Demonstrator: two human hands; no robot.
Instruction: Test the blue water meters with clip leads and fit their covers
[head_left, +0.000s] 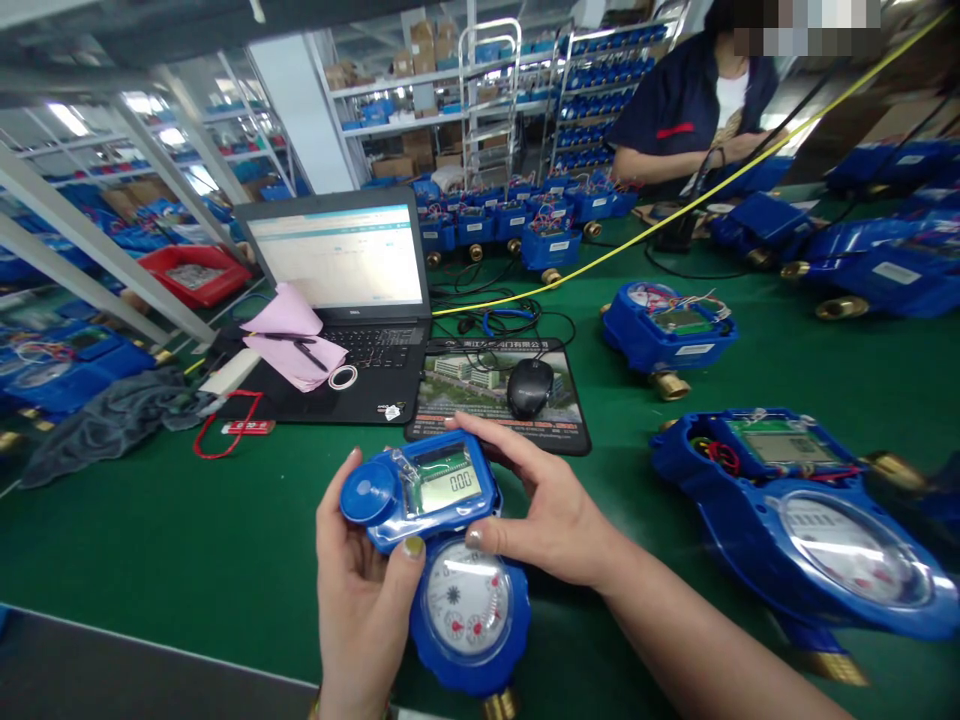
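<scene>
Both hands hold a blue water meter (471,600) at the near edge of the green table. Its upper part is a blue housing with a round cap and a small display reading 000; below it sits a round white dial with red pointers. My left hand (367,590) wraps the left end of the housing, thumb on its lower edge. From the right, my right hand (544,510) grips the other end, fingers behind and thumb in front. A brass fitting (501,703) sticks out at the bottom of the meter.
Beyond the hands are an open laptop (337,260) with pink papers (300,350), and a mouse (530,388) on a printed pad. Uncovered meters (780,520) with wires stand at right and behind. A grey cloth (120,420) lies left. Across the table, a person (690,110) works.
</scene>
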